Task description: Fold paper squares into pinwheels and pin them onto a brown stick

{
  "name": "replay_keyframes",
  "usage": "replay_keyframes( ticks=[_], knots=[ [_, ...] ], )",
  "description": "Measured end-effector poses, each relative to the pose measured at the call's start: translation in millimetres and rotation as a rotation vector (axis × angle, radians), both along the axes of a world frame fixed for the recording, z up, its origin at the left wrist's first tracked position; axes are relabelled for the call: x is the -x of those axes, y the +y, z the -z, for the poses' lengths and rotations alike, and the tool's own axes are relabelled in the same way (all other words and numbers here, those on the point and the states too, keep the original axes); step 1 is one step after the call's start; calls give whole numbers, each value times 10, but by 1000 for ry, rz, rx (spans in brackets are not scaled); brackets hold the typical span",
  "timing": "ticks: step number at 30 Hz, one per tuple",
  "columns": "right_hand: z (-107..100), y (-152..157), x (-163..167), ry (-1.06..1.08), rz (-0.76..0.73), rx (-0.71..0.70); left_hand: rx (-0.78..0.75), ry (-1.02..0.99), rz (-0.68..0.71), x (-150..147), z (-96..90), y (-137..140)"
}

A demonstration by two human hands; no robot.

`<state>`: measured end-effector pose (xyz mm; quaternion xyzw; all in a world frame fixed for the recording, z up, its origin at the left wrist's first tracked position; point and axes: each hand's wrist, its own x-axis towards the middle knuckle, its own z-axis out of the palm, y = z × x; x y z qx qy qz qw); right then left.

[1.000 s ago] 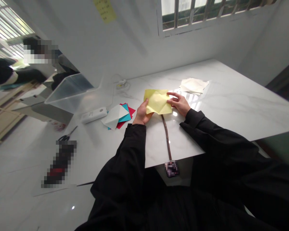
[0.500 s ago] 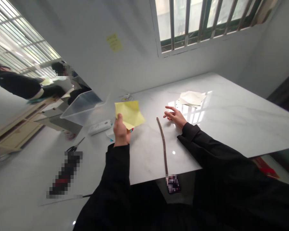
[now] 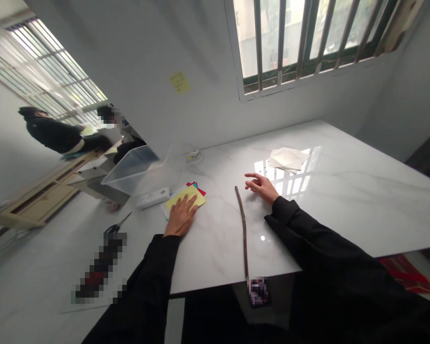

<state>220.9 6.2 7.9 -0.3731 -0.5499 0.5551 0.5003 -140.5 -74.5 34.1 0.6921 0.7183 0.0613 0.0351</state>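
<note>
My left hand (image 3: 181, 216) lies flat with fingers spread on a yellow sheet of paper (image 3: 187, 194). That sheet tops a small pile in which red, blue and white paper (image 3: 201, 189) peeks out at the edges. Over the table to the right, my right hand (image 3: 262, 187) is held with its fingers apart and nothing in them. Between my hands a thin brown stick (image 3: 243, 224) lies lengthwise, reaching down to the table's front edge. Beyond my right hand sits a stack of cream paper sheets (image 3: 287, 158).
A white power strip (image 3: 153, 198) and a clear plastic bin (image 3: 129, 172) are left of the pile. Scissors (image 3: 117, 224) lie farther left, near a blurred dark item (image 3: 100, 270). Two people (image 3: 53, 129) sit in the left background. A yellow note (image 3: 179, 82) sticks to the wall.
My left hand has lowered the yellow sheet onto the coloured pile and released its grip, now pressing flat on top. My right hand stays about where it was. The view has shifted slightly.
</note>
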Motion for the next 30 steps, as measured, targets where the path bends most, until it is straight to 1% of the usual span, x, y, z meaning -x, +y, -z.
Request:
replay_keyframes(
  ticks=[2,8,16,19,21,27,30],
  knots=[
    [1,-2,2,3,3,-2,1,-2,-13,41,50,17],
    [0,-12,6,8,28,16,-74,27,-129,119,55,132],
    [37,12,-15,1,38,7,-133,-7,-175,71,77,122],
    [43,15,-26,10,45,6,-137,-26,-187,59,74,121],
    [39,14,-31,10,45,-2,-145,-27,-221,53,77,139],
    [11,9,-41,-35,38,-25,-83,-54,-329,36,66,203],
    [14,12,-42,-59,34,-46,-78,-48,-338,41,55,214]
  ],
)
